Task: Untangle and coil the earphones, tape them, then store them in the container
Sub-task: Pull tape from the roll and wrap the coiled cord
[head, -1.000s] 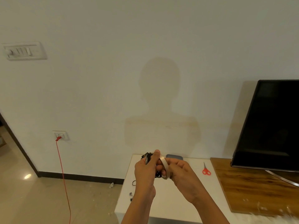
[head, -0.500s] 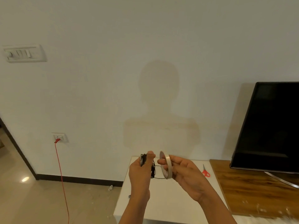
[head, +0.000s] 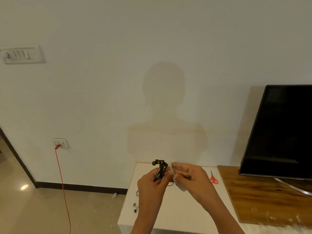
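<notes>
Head view, lower centre: the left hand [head: 151, 184] pinches the coiled earphones [head: 160, 167], fingers curled round the bundle so the loops can't spring apart, yellow-ringed buds poking out on top. Right against it, the right hand [head: 192, 177] grips the tape roll [head: 180, 187], fingers curled over it, brought in, I'd judge, to start the wrap. Red scissors [head: 213, 179] lie right of the hands on the white table [head: 177, 215], handy for cutting. Loose earbuds [head: 135, 207] lie lower left. No container visible.
</notes>
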Action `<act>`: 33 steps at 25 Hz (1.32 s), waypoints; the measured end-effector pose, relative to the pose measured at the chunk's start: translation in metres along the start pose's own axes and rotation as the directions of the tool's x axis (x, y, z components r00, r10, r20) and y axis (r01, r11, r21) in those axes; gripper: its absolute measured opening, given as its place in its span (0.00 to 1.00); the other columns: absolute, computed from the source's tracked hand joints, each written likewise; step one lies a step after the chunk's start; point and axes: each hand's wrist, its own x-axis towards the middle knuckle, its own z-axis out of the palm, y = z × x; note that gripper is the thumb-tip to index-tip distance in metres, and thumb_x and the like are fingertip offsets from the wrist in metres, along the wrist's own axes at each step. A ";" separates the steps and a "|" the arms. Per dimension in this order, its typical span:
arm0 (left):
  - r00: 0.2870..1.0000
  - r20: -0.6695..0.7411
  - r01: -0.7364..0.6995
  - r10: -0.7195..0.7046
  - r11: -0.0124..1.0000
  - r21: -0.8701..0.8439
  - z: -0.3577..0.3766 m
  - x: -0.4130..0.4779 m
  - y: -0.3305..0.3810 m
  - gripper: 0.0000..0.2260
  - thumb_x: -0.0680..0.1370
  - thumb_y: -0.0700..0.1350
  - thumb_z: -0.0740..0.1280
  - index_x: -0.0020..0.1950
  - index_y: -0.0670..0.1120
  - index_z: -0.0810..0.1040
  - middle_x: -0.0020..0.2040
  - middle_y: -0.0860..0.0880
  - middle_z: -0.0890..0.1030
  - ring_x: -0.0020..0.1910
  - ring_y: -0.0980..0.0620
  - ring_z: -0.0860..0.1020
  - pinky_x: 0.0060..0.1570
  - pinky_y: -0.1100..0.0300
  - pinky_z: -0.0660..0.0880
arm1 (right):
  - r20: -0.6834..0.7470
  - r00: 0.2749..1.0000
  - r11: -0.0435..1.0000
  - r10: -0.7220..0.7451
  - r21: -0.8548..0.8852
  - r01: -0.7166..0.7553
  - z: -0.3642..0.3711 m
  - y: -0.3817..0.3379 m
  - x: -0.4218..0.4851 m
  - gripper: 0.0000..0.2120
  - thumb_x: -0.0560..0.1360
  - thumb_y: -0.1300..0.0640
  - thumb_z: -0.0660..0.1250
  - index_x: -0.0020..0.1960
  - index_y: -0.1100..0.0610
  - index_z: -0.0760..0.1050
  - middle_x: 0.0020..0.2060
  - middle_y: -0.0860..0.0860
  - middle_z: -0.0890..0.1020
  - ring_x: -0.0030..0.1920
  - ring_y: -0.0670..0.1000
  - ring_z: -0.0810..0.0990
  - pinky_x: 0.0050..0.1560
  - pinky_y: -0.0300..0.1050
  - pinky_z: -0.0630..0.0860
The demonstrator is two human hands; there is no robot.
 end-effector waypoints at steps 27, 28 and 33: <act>0.971 -0.003 0.238 -0.238 0.970 0.041 0.016 -0.005 -0.035 0.16 0.77 0.48 0.67 0.39 0.35 0.76 0.30 0.45 0.73 0.31 0.52 0.68 0.31 0.62 0.67 | -0.158 0.987 0.925 -0.035 -0.379 -0.028 0.017 0.028 0.005 0.02 0.76 0.55 0.68 0.46 0.49 0.75 0.41 0.47 0.83 0.41 0.45 0.83 0.38 0.29 0.77; 0.962 0.008 0.274 -0.274 0.962 0.008 0.014 -0.004 -0.037 0.15 0.77 0.48 0.68 0.39 0.36 0.76 0.31 0.45 0.73 0.31 0.52 0.69 0.31 0.62 0.68 | -0.156 0.987 0.923 -0.033 -0.383 -0.030 0.018 0.029 0.005 0.02 0.76 0.54 0.68 0.47 0.48 0.75 0.40 0.47 0.82 0.41 0.45 0.83 0.37 0.29 0.76; 0.929 0.102 0.357 -0.355 0.934 0.000 0.007 0.000 -0.043 0.10 0.74 0.47 0.70 0.39 0.41 0.78 0.32 0.45 0.73 0.33 0.51 0.70 0.35 0.59 0.71 | -0.097 0.995 0.911 -0.019 -0.411 -0.022 0.020 0.030 0.002 0.06 0.77 0.57 0.66 0.47 0.45 0.74 0.37 0.44 0.81 0.40 0.45 0.82 0.38 0.27 0.75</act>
